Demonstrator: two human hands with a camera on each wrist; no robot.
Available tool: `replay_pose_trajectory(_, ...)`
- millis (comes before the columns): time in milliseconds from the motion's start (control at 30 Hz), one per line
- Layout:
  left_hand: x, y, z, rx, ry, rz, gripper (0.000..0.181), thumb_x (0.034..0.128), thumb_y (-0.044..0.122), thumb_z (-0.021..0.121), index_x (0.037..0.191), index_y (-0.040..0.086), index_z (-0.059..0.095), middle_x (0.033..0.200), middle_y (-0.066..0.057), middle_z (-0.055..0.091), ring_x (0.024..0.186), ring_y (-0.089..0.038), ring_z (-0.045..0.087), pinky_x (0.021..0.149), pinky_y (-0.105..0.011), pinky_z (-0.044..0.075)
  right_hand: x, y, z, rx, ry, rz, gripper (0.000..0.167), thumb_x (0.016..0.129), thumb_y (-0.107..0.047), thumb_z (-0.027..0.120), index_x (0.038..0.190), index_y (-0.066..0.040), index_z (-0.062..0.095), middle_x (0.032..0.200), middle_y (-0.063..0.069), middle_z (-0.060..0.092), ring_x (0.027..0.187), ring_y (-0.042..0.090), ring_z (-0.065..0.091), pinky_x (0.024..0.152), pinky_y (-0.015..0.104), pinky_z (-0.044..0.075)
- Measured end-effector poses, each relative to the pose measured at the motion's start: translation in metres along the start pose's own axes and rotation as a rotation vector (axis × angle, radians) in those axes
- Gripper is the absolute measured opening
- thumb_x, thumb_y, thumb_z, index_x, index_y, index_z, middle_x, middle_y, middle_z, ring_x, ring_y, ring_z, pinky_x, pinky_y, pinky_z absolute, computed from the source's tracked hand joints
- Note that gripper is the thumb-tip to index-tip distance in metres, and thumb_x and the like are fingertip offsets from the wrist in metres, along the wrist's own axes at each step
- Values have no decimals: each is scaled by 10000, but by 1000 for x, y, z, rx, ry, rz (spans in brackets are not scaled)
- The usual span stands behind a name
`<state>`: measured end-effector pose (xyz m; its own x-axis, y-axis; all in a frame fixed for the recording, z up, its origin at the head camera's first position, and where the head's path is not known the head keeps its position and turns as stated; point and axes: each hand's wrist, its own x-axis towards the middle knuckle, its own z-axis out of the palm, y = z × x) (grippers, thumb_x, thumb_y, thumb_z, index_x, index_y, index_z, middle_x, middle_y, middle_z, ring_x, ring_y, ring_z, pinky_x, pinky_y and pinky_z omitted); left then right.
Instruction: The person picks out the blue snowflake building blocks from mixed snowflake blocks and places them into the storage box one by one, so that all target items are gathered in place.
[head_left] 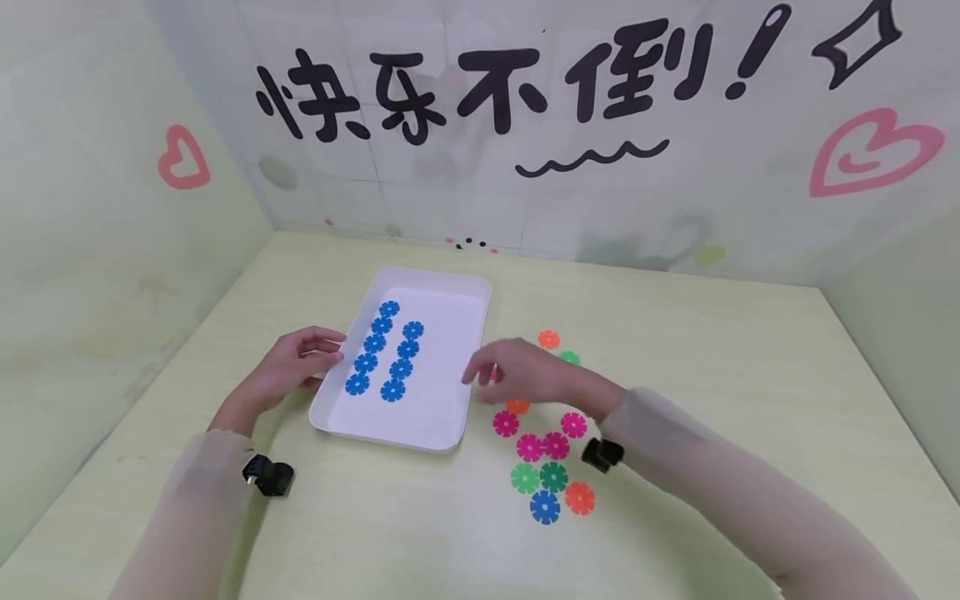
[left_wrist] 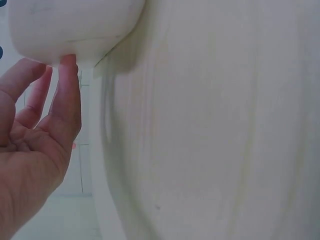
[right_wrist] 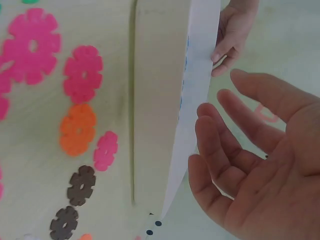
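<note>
A white tray lies on the table, with blue notched snowflake discs in two columns along its left half. My left hand rests against the tray's left side. In the left wrist view, fingertips touch the tray wall, the fingers fairly straight. Over the tray's right rim hovers my right hand, its fingers loosely bent. The right wrist view shows that hand with nothing in its palm. Beneath and beside it lie loose discs, among them a pink disc; the forearm and hand hide some.
Near the front of the loose group are a blue disc, an orange disc and a dark green disc. Brown discs show in the right wrist view. Walls with black lettering and hearts enclose the table.
</note>
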<state>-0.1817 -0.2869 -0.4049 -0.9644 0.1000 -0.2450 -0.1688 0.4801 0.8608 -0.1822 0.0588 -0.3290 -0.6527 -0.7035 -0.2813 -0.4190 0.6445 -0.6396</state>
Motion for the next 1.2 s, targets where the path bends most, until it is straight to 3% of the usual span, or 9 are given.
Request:
replay_pose_trajectory(233, 0, 1, 1, 5, 4, -10, 475, 899, 279, 598, 1295, 65, 445, 1220, -171, 488, 1030, -318, 523, 746, -331, 515, -52, 16, 22, -107, -153, -131, 311, 765, -185, 753, 1062, -154, 664, 967, -43, 559, 902, 137, 522, 719, 220, 460)
replay_pose_trajectory(433, -1, 1, 0, 13, 10, -18, 487, 899, 289, 596, 1304, 69, 438, 1224, -175, 486, 1035, -322, 524, 749, -329, 514, -77, 25, 38, -143, -194, -141, 300, 728, -218, 785, 1008, -219, 677, 937, -104, 510, 885, 74, 489, 700, 183, 449)
replay_pose_trajectory(767, -3, 0, 1, 15, 4, -15, 508, 892, 319, 599, 1303, 68, 438, 1215, -175, 489, 1028, -317, 526, 758, -337, 513, -87, 42, 57, -93, -155, -133, 301, 705, -168, 801, 971, -230, 674, 933, -128, 505, 920, 43, 468, 691, 158, 465)
replay_pose_trajectory(1200, -1, 1, 1, 17, 1, -20, 531, 882, 354, 604, 1302, 74, 440, 1221, -169, 484, 1036, -312, 518, 766, -340, 512, -86, 48, 65, -143, -150, -160, 266, 707, -148, 797, 912, -235, 652, 856, -151, 491, 853, 20, 462, 688, 153, 449)
